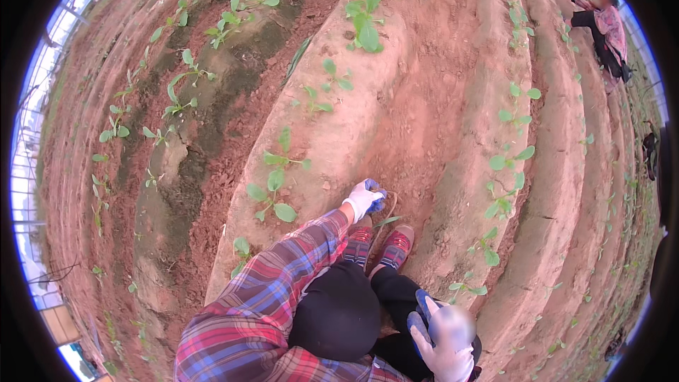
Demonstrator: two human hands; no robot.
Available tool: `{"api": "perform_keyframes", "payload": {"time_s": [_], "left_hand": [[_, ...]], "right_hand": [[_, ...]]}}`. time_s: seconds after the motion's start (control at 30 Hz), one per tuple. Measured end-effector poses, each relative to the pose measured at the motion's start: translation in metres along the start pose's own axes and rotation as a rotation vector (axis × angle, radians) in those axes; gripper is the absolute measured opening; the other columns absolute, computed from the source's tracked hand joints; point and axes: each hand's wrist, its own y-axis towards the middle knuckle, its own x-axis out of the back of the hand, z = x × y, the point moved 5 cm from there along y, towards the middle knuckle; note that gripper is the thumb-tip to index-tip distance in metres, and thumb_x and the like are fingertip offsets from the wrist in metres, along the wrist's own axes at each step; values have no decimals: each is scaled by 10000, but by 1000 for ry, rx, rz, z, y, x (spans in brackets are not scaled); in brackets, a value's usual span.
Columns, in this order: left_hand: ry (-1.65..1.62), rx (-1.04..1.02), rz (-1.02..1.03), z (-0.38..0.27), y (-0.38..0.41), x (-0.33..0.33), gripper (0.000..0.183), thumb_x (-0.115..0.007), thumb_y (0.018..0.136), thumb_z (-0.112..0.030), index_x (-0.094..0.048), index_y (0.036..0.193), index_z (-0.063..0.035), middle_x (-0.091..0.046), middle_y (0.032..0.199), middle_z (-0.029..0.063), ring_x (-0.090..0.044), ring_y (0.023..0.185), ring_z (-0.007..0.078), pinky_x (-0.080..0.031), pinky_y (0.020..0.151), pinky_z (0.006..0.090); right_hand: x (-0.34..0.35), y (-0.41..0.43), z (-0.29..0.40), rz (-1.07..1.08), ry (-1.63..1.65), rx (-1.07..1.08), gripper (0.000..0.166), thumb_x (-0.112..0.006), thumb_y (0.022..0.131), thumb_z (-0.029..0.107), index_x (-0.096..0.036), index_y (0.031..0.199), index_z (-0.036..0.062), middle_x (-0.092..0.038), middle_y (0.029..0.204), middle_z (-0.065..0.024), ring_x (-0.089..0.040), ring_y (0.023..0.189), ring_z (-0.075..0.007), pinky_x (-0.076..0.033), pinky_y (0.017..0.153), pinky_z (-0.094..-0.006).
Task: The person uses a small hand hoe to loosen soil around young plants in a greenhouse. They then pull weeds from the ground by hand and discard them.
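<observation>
My left hand (367, 199), in a white glove with blue-coated fingers, reaches over the furrow just beyond my shoes. Its fingers are curled around the upper end of a thin, pale plant stalk (393, 202), which bends down between my shoes. A narrow green leaf (387, 221) lies along that stalk. My right hand (443, 337), gloved the same way, is raised over my right knee with its fingers apart. A blurred patch covers part of it, and nothing shows in its grasp. Nearest to my left hand grows a leafy seedling (273, 199) on the raised soil bed (339, 143).
Seedlings (509, 159) line the bed to my right, and others (177, 90) stand on the darker bed to my left. A larger leafy plant (366, 18) grows farther up my bed. Another person (604, 32) sits low at the far right. Greenhouse framing (32, 143) edges the left.
</observation>
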Motion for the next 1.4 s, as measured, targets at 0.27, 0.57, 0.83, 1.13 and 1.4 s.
{"api": "perform_keyframes", "payload": {"time_s": [0.27, 0.57, 0.83, 1.13, 1.4], "left_hand": [[-296, -223, 198, -100, -142, 23, 194, -579, 850, -27, -517, 1027, -78, -556, 853, 40, -520, 638, 110, -424, 529, 212], [-100, -584, 101, -243, -203, 128, 234, -593, 845, -68, -487, 1053, -57, -518, 883, 29, -495, 679, 95, -411, 509, 184], [366, -296, -223, -277, -36, 207, 237, -651, 808, -50, -494, 985, -70, -626, 841, 56, -596, 658, 149, -512, 539, 281], [894, -301, -145, -292, 18, 163, 226, -656, 775, -57, -544, 970, -34, -622, 823, 62, -622, 650, 159, -545, 540, 314], [1025, -172, 20, -284, 15, 150, 234, -695, 781, -86, -596, 993, -79, -626, 867, 17, -614, 738, 116, -552, 620, 300]], "right_hand": [[-11, -7, -7, -57, -19, -11, 370, -686, 774, 145, -601, 1115, 31, -621, 865, -151, -607, 753, -298, -473, 660, -350], [-6, -9, -7, -19, -63, -43, 388, -666, 791, 177, -584, 1147, 44, -614, 919, -158, -595, 801, -319, -463, 702, -385], [0, 2, -3, 42, -11, -90, 365, -600, 865, 233, -568, 1178, 46, -601, 1009, -180, -578, 859, -360, -458, 751, -415], [1, 8, -6, -1, -18, -70, 370, -607, 860, 224, -569, 1182, 44, -607, 993, -179, -582, 849, -360, -460, 741, -416], [0, 9, -5, 12, -23, -71, 362, -611, 854, 211, -572, 1172, 41, -609, 981, -176, -582, 836, -355, -458, 728, -415]]}}
